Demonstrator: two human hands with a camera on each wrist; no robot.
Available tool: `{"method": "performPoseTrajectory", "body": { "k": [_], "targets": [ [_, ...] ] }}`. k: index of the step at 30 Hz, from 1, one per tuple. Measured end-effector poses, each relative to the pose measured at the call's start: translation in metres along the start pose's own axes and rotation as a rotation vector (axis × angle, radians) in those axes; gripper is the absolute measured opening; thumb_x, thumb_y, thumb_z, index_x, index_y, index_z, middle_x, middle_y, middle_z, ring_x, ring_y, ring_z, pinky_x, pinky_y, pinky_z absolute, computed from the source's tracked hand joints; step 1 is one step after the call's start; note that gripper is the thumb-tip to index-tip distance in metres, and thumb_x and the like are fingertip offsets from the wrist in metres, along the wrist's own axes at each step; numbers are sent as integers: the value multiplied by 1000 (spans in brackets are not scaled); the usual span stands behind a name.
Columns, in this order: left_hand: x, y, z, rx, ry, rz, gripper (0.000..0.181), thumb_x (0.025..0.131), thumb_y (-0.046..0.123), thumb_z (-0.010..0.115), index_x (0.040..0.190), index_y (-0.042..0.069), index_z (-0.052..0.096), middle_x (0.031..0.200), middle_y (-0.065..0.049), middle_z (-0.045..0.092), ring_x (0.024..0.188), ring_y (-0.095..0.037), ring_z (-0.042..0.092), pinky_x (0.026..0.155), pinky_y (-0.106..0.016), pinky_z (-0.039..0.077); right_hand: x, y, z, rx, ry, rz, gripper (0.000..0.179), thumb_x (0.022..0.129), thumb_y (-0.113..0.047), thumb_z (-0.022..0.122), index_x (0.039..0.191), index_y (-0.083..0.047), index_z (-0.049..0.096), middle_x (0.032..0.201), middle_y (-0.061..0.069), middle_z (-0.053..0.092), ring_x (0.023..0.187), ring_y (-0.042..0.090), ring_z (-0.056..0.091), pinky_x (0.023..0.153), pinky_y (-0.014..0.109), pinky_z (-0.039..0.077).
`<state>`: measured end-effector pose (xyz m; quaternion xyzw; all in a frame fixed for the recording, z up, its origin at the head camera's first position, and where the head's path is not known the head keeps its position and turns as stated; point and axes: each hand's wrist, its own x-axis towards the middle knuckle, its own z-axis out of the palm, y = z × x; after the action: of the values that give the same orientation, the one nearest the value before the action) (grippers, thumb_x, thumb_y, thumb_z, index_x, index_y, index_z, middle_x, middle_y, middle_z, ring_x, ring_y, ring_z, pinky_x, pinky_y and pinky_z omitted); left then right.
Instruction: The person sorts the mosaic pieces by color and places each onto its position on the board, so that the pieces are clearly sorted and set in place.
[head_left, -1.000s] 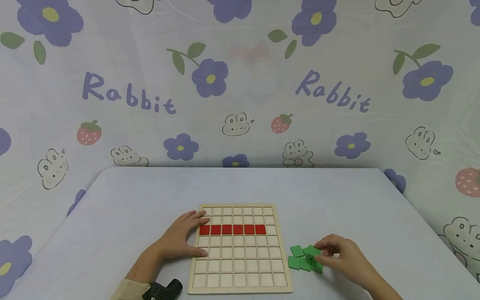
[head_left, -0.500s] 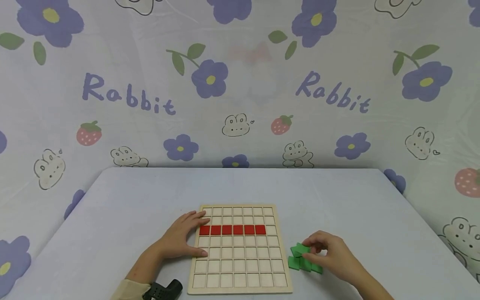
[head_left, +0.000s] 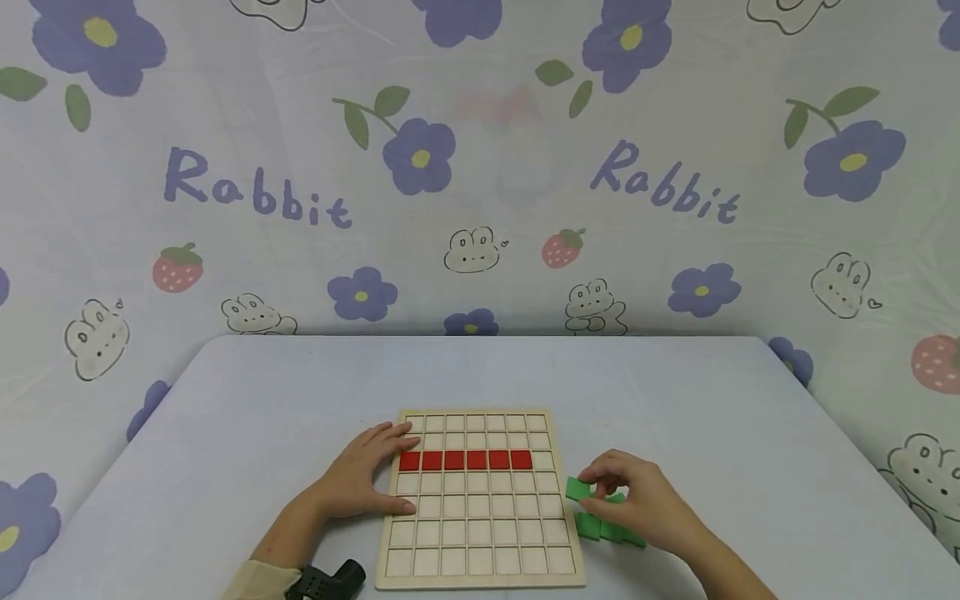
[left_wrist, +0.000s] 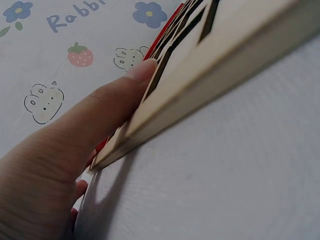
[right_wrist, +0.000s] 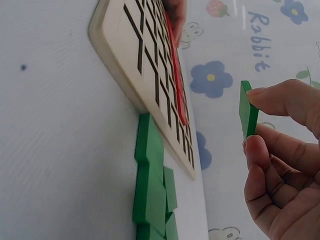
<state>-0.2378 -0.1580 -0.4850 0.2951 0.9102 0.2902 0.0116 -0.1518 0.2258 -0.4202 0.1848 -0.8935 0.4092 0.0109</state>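
My right hand (head_left: 641, 500) pinches a thin square green tile (head_left: 577, 488) between thumb and fingers. In the right wrist view this green tile (right_wrist: 246, 112) is held on edge, lifted off the table. Several more green tiles (head_left: 588, 526) lie on the table under and beside that hand, partly hidden by it. A wooden grid board (head_left: 480, 582) lies flat to their left, with a row of red tiles (head_left: 454, 460) set in its third row from the far side. My left hand (head_left: 360, 477) rests on the board's left edge, fingers spread, thumb (left_wrist: 115, 97) on the rim.
The white table (head_left: 495, 375) extends behind and to both sides of the board. A black device (head_left: 330, 581) is worn at the left wrist. A patterned cloth (head_left: 480, 167) hangs behind the table.
My right hand has moved left with the green tile, from over the loose tiles to near the board's right edge. The left hand and the board have stayed put.
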Motion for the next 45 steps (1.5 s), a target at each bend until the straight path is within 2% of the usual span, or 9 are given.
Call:
{"method": "performPoseTrajectory", "body": {
  "k": [5, 14, 22, 26, 35, 45],
  "targets": [
    [0, 0, 0, 0, 0, -2, 89, 62, 60, 76, 137, 22, 47, 150, -2, 35, 140, -34, 23, 112, -58, 20, 7, -6, 4, 10, -6, -34, 19, 77, -19, 75, 93, -12, 68, 87, -5, 61, 73, 2, 54, 67, 24, 51],
    [0, 1, -1, 3, -2, -5, 89, 62, 60, 76, 137, 21, 48, 149, -3, 36, 140, -34, 24, 112, -58, 20, 25, -15, 10, -2, -24, -35, 18, 77, -15, 74, 94, -13, 67, 90, -4, 61, 74, 3, 54, 65, 25, 51],
    [1, 1, -1, 1, -3, -11, 88, 62, 60, 75, 137, 22, 47, 150, -2, 35, 140, -33, 24, 112, -58, 20, 36, -21, 19, 34, -54, -60, 20, 77, -14, 75, 95, -9, 67, 92, -1, 61, 75, 4, 53, 66, 26, 52],
    [1, 2, -1, -1, -2, -13, 89, 62, 60, 76, 137, 21, 47, 150, -2, 36, 140, -33, 24, 112, -58, 20, 41, -24, 24, 47, -64, -69, 20, 77, -13, 75, 96, -8, 67, 91, 0, 61, 76, 5, 53, 65, 23, 50],
    [1, 4, -2, -4, -1, -13, 88, 62, 58, 77, 137, 21, 48, 149, -3, 36, 140, -34, 24, 111, -59, 20, 55, -32, 33, 79, -78, -76, 20, 79, -13, 73, 98, -9, 67, 90, 0, 60, 78, 7, 54, 66, 22, 49],
    [1, 5, -3, -2, -2, -9, 88, 62, 58, 77, 136, 20, 48, 149, -3, 36, 140, -35, 24, 111, -59, 20, 69, -38, 44, 124, -108, -97, 20, 79, -10, 73, 98, -7, 67, 87, 3, 59, 74, 9, 52, 65, 21, 49]
  ]
}}
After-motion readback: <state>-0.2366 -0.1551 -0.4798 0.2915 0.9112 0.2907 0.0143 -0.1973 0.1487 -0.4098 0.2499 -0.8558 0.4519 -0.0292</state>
